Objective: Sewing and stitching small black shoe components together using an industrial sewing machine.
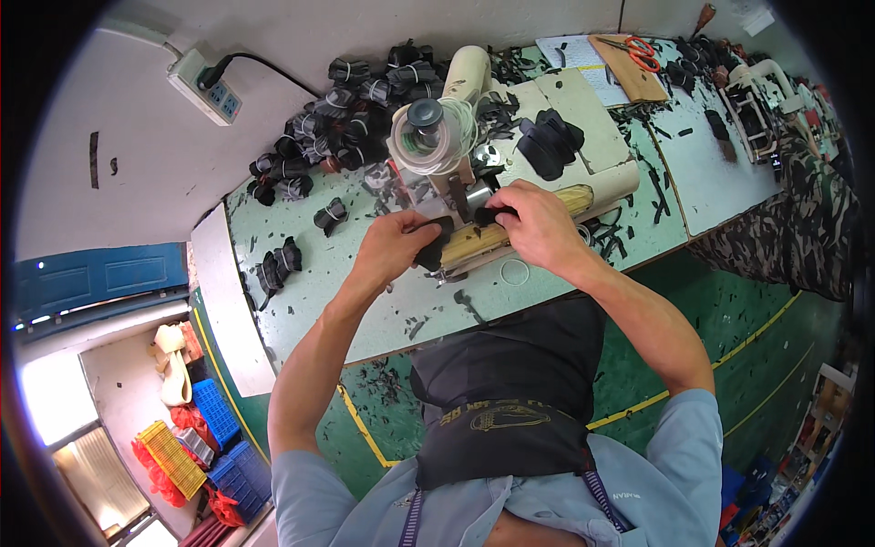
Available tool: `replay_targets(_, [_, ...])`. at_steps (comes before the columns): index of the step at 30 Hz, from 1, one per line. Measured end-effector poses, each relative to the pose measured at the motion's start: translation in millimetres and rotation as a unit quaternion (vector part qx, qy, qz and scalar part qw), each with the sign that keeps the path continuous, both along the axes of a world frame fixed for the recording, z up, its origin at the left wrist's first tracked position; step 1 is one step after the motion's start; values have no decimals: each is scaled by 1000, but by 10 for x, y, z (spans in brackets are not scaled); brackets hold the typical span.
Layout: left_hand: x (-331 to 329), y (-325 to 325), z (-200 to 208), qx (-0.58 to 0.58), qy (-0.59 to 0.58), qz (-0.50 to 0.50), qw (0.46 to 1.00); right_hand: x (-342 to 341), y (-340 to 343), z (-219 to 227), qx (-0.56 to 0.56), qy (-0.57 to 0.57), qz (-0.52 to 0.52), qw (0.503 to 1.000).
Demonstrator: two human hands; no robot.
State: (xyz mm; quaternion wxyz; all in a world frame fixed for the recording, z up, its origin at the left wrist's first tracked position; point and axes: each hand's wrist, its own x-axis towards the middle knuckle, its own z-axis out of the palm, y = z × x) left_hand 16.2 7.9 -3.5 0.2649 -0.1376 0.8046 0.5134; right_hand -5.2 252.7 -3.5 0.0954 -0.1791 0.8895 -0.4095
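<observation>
Black piece (436,244): matt, looks like cloth or leather. Machine head (467,75): smooth cream enamel, slightly glossy. Thread spool (428,137): translucent plastic. Worktop (365,283): worn pale-green laminate, scuffed. Clipboard (629,68): bare wood. Scissors (643,50): orange plastic handles.

Bare tabletop (365,301) left of the hands; bundles (310,146) crowd behind.

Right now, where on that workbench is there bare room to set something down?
The barest patch of the table lies left of the left hand, between the two small black bundles and the front edge. It is crowded at the back, where tied bundles pile beside the machine, and scraps litter the surface right of the right hand.
</observation>
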Motion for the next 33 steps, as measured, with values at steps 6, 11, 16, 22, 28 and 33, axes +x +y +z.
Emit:
replay_targets(6, [-114, 200, 110, -40, 4, -30, 999, -9, -140, -126, -4, 104, 25, 994])
replay_targets(11, [-12, 8, 28, 70, -11, 2, 997, 11, -69, -63, 21, 61, -13, 998])
replay_targets(16, [-84, 121, 86, -53, 1, -5, 999, 8, 32, -34, 5, 0, 21, 1000])
replay_targets(22, [-35, 100, 21, 79, -5, 10, 997, 2, -140, 10, 71, 48, 24, 996])
replay_targets(28, [-75, 48, 103, -14, -7, -7, 1000, -3, 41, -2, -3, 0, -12, 1000])
replay_targets(33, [-155, 258, 113, -48, -7, -18, 999, -9, -72, -183, -21, 144, 37, 989])
